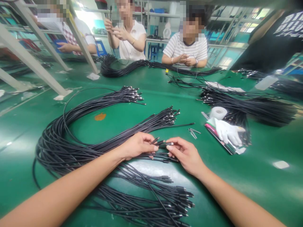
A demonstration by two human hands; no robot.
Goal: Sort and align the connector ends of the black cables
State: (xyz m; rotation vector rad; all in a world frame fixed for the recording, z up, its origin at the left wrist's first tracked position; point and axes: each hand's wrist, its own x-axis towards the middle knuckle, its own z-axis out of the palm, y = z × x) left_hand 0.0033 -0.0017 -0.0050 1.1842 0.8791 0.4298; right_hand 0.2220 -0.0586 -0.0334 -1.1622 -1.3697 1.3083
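My left hand is closed around a few black cable ends just above the green table. My right hand pinches the plug of one of those cables, fingertips almost touching the left hand's. Both hands hover over a big looped bundle of black cables that fans out below into many plug ends. Two more fans of the same bundle point right at mid-table.
Metal tweezers, a white tape roll and a white glove lie to the right. More cable bundles cover the far table. Three people sit opposite; another stands at the far right. Metal frame legs stand at left.
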